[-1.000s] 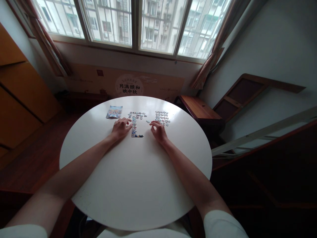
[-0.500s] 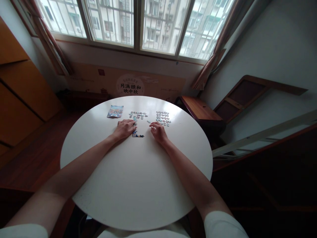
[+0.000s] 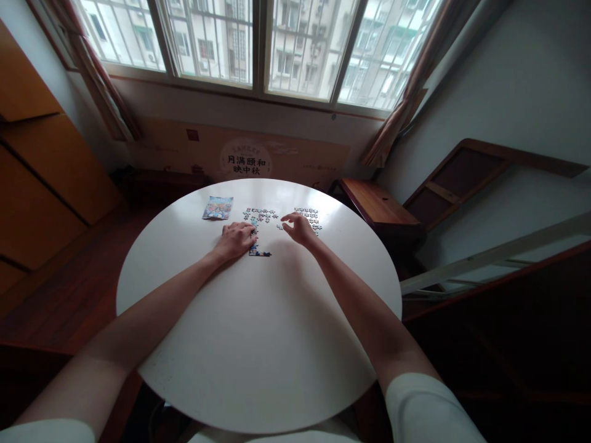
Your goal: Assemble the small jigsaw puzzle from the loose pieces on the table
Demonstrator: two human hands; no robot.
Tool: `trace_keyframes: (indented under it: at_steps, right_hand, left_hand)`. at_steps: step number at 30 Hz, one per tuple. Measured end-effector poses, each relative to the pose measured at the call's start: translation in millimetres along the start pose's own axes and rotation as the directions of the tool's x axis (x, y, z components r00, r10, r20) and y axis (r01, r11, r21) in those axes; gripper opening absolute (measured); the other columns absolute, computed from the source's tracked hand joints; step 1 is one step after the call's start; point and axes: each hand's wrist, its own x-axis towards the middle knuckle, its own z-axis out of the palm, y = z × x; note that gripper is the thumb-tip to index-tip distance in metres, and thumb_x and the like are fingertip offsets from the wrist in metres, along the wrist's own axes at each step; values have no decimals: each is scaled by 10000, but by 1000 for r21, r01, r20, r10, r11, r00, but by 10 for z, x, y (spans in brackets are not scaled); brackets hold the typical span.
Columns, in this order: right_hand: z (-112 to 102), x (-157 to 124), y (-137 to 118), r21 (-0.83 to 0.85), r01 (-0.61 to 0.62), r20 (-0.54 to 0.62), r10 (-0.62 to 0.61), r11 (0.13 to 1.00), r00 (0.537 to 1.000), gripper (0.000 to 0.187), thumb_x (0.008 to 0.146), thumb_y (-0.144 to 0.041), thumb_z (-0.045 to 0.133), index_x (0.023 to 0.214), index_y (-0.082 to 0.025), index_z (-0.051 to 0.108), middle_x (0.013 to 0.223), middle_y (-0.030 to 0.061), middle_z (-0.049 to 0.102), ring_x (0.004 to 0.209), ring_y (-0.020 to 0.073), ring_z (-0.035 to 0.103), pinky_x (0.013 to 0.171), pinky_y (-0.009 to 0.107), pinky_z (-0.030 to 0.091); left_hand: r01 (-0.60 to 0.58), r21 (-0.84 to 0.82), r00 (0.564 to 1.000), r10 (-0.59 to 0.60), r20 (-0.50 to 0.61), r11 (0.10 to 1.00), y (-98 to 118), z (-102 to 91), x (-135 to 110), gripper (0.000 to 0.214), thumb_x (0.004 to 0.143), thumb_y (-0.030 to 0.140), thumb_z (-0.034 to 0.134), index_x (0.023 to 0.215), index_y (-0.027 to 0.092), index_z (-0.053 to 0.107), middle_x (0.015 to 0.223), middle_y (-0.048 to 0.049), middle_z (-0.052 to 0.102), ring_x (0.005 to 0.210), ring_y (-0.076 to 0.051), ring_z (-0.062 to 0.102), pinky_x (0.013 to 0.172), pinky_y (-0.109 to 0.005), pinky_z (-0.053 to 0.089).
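Observation:
My left hand lies flat on the table, its fingertips touching the left edge of a partly joined jigsaw puzzle. The joined pieces form an L, with one strip running away from me and a short one along the near side. My right hand hovers above the table, thumb and forefinger apart and nothing visible between them. Below its fingers lies a loose puzzle piece. Rows of loose pieces are partly hidden behind this hand. Another group of loose pieces lies beyond the joined strip.
A colourful picture sheet lies at the far left of the round white table. Behind the table's right rim stands a wooden desk. Barred windows and a wall banner are at the back.
My right hand has lifted and moved slightly away from me, toward the loose pieces. My left hand stays on the puzzle's edge. The whole view has shifted slightly.

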Motion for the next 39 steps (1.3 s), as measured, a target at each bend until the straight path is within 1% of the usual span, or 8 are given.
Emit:
trace_keyframes:
  at_steps: [3, 6, 11, 15, 20, 27, 33, 39]
  right_hand:
    - [-58, 259, -25, -54, -9, 18, 10, 999, 1000, 190, 838, -155, 604, 988, -178, 718, 1052, 88, 674, 927, 194, 640, 854, 335, 483]
    - [-23, 486, -63, -61, -55, 52, 58, 997, 997, 182, 849, -183, 604, 989, -189, 721, 1045, 77, 697, 960, 201, 637, 852, 341, 477]
    - [189, 749, -134, -59, -107, 118, 113, 993, 987, 180, 862, -230, 604, 995, -205, 723, 1045, 66, 714, 977, 207, 630, 848, 346, 459]
    - [375, 930, -171, -100, -94, 130, 107, 991, 986, 200, 873, -286, 604, 1028, -221, 711, 1078, 61, 700, 1004, 217, 597, 873, 364, 435]
    - [565, 1158, -220, -197, -84, 159, 117, 977, 980, 228, 865, -371, 624, 1044, -251, 698, 1141, 77, 653, 1106, 273, 509, 936, 418, 383]
    - [754, 1239, -235, -297, -117, 225, 188, 948, 956, 351, 857, -461, 614, 1130, -245, 659, 1243, 135, 554, 1163, 317, 446, 958, 445, 344]
    - [820, 1222, -265, -298, -106, 229, 178, 949, 957, 283, 854, -413, 621, 1082, -255, 677, 1228, 138, 547, 1159, 324, 435, 960, 458, 331]
    - [862, 1273, -323, -289, -145, 245, 220, 946, 944, 248, 838, -396, 640, 1004, -224, 706, 1210, 135, 554, 1155, 316, 432, 951, 438, 341]
  left_hand:
    - [7, -5, 1000, -7, 4, 1000, 14, -13, 0, 371, 892, 431, 483, 1181, 271, 650, 1291, -56, 607, 1189, -286, 491, 954, -442, 345]
    - [11, -9, 1000, -11, 5, 1000, 22, -12, -1, 365, 890, 427, 483, 1179, 279, 650, 1282, -55, 609, 1180, -285, 494, 957, -442, 344]
    - [6, -7, 1000, -6, -12, 1000, 37, -4, -3, 349, 887, 426, 489, 1154, 275, 657, 1258, -54, 622, 1153, -279, 509, 953, -440, 345]
    - [8, -5, 1000, -7, 6, 1000, 43, -17, -3, 346, 894, 420, 480, 1156, 274, 652, 1269, -55, 617, 1163, -279, 502, 951, -439, 341]
    - [15, 1, 1000, -15, 20, 1000, 50, -23, -9, 350, 897, 415, 482, 1169, 271, 649, 1268, -64, 612, 1152, -282, 504, 953, -435, 340]
    - [29, 4, 999, -29, 21, 1000, 53, -24, -6, 344, 890, 425, 499, 1155, 266, 652, 1259, -61, 617, 1133, -285, 507, 926, -434, 355]
    - [21, 8, 1000, -21, 22, 1000, 60, -16, -11, 352, 893, 430, 494, 1156, 258, 649, 1252, -67, 618, 1121, -290, 511, 913, -438, 357]
    - [14, 5, 1000, -14, 20, 1000, 62, -2, -8, 352, 895, 429, 489, 1154, 256, 651, 1236, -74, 621, 1123, -296, 502, 921, -444, 348]
